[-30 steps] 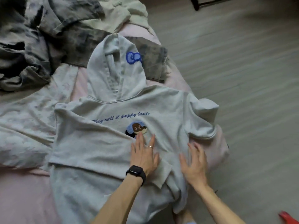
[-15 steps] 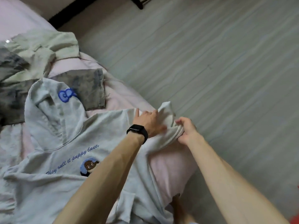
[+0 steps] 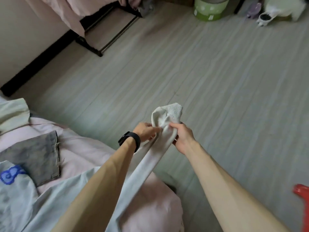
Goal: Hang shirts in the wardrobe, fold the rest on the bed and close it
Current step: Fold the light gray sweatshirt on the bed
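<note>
While the pale grey hoodie [image 3: 50, 203] lies spread on the pink bed [image 3: 87, 148] at the near left, one sleeve [image 3: 147, 166] is drawn out taut towards the far right, past the bed's edge and above the grey plank floor [image 3: 225, 97]. Both hands grasp this sleeve just below its ribbed cuff [image 3: 173, 111]. The left hand [image 3: 145, 133], with a black wristband [image 3: 129, 141] on its wrist, pinches the fabric from the left with curled fingers. The right hand [image 3: 182, 138] clasps it from the right, thumb laid over the top. Between them the cloth is bunched, and the cuff stands up above the fingertips, folded over on itself. The hoodie's hood sits at the near left edge, where a blue bow patch [image 3: 10, 174] shows. Just beside the hood a grey denim piece [image 3: 33, 158] with a frayed edge lies flat on the sheet. Farther left a pale cream garment [image 3: 11, 113] rests on the bed. At the far side of the room a black metal rack [image 3: 93, 46] stands on the floor with pink cloth [image 3: 71, 12] hanging over it, and a round green tub [image 3: 210, 12] sits to its right. A red object [image 3: 302, 198] juts in at the near right — too cropped to identify.
</note>
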`<action>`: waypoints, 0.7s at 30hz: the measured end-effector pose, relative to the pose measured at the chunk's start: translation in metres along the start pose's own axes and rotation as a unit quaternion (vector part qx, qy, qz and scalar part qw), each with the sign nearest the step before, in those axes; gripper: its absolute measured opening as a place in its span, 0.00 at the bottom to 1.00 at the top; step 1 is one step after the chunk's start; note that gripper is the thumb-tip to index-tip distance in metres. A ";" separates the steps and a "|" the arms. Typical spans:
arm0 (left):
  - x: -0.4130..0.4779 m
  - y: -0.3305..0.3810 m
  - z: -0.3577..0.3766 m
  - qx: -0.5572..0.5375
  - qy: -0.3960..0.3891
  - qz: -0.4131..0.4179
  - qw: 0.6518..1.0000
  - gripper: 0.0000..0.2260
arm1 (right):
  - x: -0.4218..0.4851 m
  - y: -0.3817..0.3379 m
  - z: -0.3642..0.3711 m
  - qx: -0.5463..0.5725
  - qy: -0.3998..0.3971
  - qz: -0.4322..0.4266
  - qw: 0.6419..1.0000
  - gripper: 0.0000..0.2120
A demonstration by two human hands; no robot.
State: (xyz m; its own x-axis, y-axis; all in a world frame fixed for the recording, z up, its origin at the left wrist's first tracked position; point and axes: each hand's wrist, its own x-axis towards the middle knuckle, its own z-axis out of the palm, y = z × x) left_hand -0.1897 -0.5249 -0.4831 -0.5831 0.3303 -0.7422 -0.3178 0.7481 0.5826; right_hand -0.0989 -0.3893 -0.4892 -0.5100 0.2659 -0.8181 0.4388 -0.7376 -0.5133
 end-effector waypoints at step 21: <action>-0.071 0.095 -0.066 0.257 0.084 0.141 0.952 0.11 | -0.086 -0.039 0.021 -0.334 0.088 -0.410 0.844 0.04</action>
State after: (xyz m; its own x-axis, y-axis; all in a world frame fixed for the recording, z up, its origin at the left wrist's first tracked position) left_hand -0.2277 -0.5151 -0.3538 -0.7167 0.4957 -0.4905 0.2529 0.8402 0.4797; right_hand -0.0880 -0.3970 -0.3937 -0.7528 0.6486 -0.1122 0.3414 0.2390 -0.9090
